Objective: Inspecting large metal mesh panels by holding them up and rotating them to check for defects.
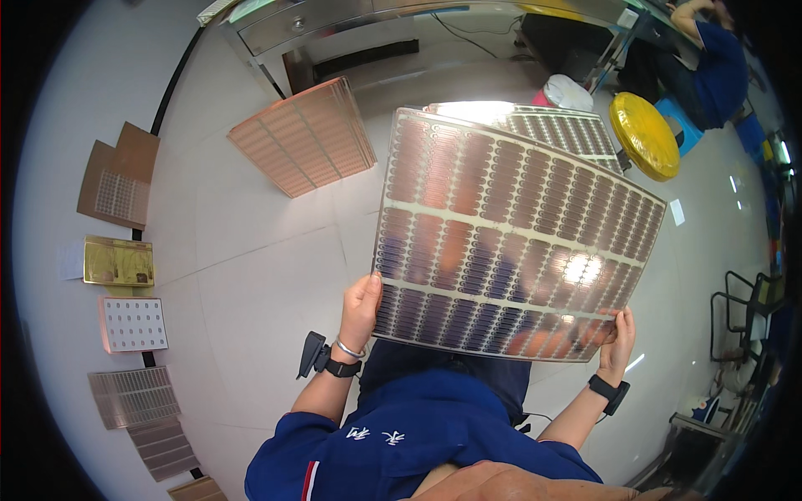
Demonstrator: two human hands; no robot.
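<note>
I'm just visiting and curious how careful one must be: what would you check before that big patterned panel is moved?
1. Left hand gripping the patterned metallic panel at its left edge: ok.
2. Right hand gripping its right edge: ok.
3. Surface free of glare for inspection: not ok; bright reflections hide some of the pattern.
4. Clear of the patterned panel behind it: cannot tell; they overlap in this view.
5. Underside undamaged: cannot tell; it is hidden.
</note>
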